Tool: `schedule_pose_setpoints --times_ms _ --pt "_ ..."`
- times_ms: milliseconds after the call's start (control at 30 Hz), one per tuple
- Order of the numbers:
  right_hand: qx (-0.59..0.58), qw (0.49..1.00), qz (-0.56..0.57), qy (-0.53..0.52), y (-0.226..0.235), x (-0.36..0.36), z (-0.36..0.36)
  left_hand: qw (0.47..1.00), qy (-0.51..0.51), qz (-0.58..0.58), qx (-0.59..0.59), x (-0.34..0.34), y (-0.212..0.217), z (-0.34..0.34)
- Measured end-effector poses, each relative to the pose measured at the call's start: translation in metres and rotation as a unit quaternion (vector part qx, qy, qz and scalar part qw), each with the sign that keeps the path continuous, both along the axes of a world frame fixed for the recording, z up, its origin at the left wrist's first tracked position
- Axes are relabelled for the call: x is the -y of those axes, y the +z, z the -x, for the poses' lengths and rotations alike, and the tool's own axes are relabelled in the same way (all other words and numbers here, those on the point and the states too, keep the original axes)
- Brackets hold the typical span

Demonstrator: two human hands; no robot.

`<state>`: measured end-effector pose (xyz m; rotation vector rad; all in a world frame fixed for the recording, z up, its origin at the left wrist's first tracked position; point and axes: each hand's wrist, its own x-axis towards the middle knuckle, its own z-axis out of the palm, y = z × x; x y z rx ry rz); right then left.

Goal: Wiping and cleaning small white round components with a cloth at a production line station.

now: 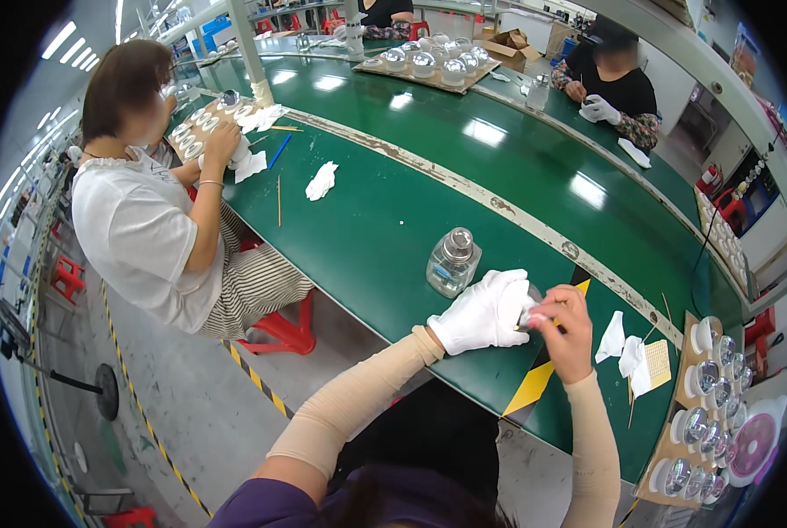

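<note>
My left hand (486,312), in a white glove, is closed around a small rounded item (531,304) that looks clear and greyish; the glove hides most of it. My bare right hand (566,327) is closed, its fingertips pinched together against that item. A bit of white shows at the fingertips, too small to name. Just left of the gloved hand stands a clear bottle (453,262) with a metal-looking top and clear liquid. To the right of my right hand lie crumpled white cloths (635,361) on a yellow textured pad (658,363), with thin wooden sticks.
A cardboard tray (660,458) of clear domes on white bases stands at the right. Yellow-black tape (531,387) crosses the green table (358,255). A seated co-worker (151,202) works at the left, another (609,92) across. A white cloth (321,181) and stick (279,202) lie left.
</note>
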<state>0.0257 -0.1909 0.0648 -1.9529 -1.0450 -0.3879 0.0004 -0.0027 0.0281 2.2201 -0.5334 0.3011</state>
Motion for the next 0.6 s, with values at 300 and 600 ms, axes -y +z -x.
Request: schedule_pose_setpoints --times_ms 300,600 --pt "-0.187 0.980 -0.066 -0.001 -0.017 -0.023 0.003 0.990 -0.012 0.133 -0.035 0.001 -0.011 0.002" --pt "-0.189 0.965 -0.183 0.018 -0.046 -0.026 -0.001 0.997 -0.005 -0.012 0.071 0.004 -0.015 -0.004"
